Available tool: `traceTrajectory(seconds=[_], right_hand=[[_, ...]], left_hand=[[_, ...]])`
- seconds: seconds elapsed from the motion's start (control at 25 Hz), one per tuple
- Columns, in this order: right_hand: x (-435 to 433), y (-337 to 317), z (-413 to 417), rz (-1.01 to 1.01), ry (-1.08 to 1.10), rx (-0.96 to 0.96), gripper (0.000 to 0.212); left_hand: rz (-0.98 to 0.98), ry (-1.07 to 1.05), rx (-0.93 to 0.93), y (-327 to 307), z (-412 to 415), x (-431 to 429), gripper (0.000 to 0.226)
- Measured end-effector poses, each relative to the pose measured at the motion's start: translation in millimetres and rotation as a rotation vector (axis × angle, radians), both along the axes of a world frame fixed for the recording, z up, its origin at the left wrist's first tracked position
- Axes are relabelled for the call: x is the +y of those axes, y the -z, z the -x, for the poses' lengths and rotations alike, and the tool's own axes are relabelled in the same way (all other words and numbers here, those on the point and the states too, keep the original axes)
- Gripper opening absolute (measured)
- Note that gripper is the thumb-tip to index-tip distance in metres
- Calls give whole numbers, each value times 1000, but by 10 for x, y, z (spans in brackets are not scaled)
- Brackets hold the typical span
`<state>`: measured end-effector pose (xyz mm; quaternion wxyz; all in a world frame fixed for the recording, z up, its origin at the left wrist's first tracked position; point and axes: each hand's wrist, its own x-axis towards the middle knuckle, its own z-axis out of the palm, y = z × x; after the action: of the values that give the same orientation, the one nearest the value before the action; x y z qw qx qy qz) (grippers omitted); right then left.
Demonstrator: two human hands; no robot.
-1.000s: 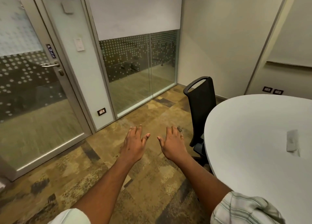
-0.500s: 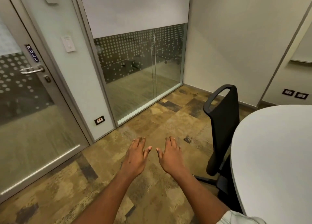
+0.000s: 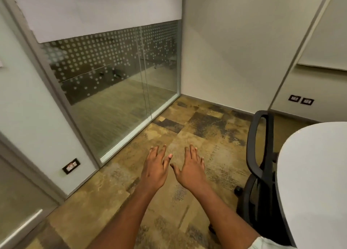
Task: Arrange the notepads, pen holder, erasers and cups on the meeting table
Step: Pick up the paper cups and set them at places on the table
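My left hand [image 3: 155, 169] and my right hand [image 3: 191, 169] are held out side by side, palms down, over the patterned carpet. Both are empty, with fingers spread and thumbs almost touching. The white round meeting table [image 3: 315, 173] shows only as a curved edge at the far right, well to the right of both hands. No notepads, pen holder, erasers or cups are in view.
A black mesh office chair [image 3: 260, 154] stands against the table's left edge. A glass partition with a dotted film [image 3: 116, 76] and a door frame fill the left side. Beige walls with power sockets [image 3: 301, 100] close the corner ahead.
The view has swung left and forward: the table has slid further to the right edge and the door handle has left the frame. Both hands stay open and held out together.
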<state>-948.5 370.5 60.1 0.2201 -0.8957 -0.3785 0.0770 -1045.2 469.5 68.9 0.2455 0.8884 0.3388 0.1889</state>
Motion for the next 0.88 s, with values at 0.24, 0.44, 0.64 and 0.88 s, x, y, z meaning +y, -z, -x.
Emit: traceTrajectory(seconds=[0.24,0.44,0.64,0.88], right_hand=[[1189,-213,-1070,-10,245,-2,84],[1729,-154,-2002,-31,396,19,87],[2289,-38,-3183,-29,465,68,88],[2811,-91,-4660,25,501,34,87]], left_hand=[[-10,149,54,-96,-1280,1442,63],[48,291,44,48,-2244,1996,65],[60,343,60,169,-3351,2526,63],[80,372,24,9,-4954,3033,60]])
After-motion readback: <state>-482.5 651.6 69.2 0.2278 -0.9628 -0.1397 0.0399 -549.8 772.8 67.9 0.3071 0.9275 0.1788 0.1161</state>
